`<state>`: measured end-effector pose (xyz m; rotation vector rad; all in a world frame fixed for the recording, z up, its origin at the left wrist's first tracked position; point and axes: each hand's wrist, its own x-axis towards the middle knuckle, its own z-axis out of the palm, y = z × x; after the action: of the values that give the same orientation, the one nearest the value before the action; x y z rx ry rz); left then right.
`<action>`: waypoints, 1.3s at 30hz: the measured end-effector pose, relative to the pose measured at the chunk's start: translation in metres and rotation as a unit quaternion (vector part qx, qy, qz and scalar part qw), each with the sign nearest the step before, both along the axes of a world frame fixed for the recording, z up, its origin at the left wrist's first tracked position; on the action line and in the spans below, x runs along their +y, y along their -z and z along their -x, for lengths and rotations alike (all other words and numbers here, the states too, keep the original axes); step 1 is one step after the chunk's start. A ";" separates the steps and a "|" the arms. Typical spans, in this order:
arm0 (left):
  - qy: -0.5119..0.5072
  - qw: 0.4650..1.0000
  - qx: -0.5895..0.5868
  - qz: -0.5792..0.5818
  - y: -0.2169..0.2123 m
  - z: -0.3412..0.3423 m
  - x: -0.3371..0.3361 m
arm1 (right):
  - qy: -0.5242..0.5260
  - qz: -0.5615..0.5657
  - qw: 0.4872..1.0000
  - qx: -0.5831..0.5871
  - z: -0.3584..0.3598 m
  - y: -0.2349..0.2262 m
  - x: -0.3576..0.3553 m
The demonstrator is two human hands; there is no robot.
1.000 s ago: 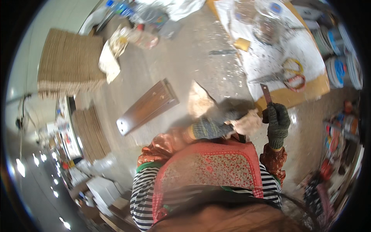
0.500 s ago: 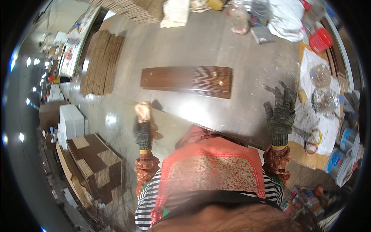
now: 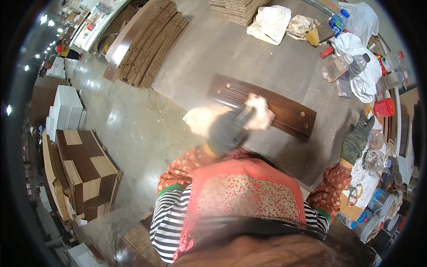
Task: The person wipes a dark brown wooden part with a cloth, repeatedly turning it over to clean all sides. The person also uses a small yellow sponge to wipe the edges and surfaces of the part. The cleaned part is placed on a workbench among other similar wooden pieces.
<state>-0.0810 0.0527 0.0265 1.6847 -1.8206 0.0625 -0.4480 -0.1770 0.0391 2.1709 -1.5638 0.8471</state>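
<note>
**Cloth on the dark board**

Left hand, in a grey glove, was clenched round a pale cloth, blurred, over the near edge of the dark wooden board. Right hand, in a knitted glove, hung loose with fingers spread, gripping nothing, just off the board's right end. Board lay flat on the concrete floor ahead of me, a few pale round spots on its face. I judged it stiff, fairly heavy, slick on top; best lifted by both short ends, not the face. Cloth looked soft and light. Plastic bottles lay to the right, well apart.
</note>
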 end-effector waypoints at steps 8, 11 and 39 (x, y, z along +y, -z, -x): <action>-0.201 0.933 0.287 0.085 0.024 -0.120 0.042 | 0.016 -0.162 0.970 -0.179 0.015 0.001 -0.059; -0.231 0.901 0.364 0.041 0.047 -0.150 0.043 | 0.029 -0.251 0.966 0.049 0.050 0.005 -0.059; 0.117 0.980 0.013 0.162 0.010 0.029 -0.078 | -0.230 -0.319 0.919 0.028 -0.131 0.043 0.032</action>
<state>-0.1100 -0.0256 0.0164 1.2347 -1.8611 0.2221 -0.3175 -0.1449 -0.0036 3.0795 -1.4529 0.3987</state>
